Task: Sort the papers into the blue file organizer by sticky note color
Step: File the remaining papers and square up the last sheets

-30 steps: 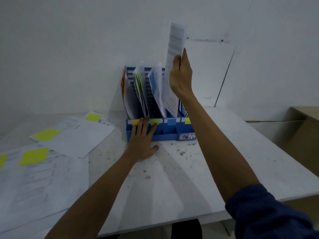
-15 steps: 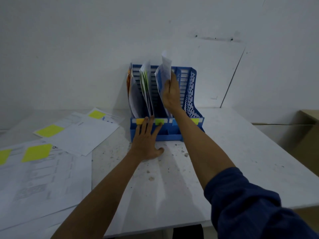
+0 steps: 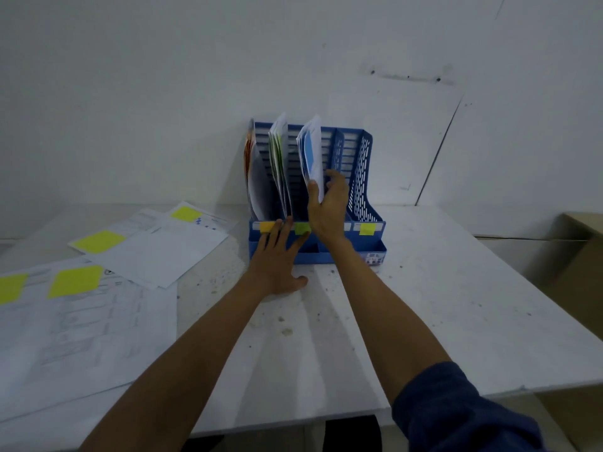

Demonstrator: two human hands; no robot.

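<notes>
White walls stand behind a white table [image 3: 424,305] with little dirt spots on it. At the back of the table I see the blue organizer [image 3: 362,177], standing upright. The left hand [image 3: 277,259] lies flat on the table, fingers straight, with the tips touching the organizer's front by the orange tag [image 3: 267,227] and green tag [image 3: 301,228]. The right hand [image 3: 328,207] reaches into the third slot and holds the papers [image 3: 311,148] with blue notes there, thumb in front and bent fingers behind. The two slots to the left hold paper too. Loose sheets [image 3: 156,252] with yellow notes [image 3: 75,281] lie on the left side of the table.
</notes>
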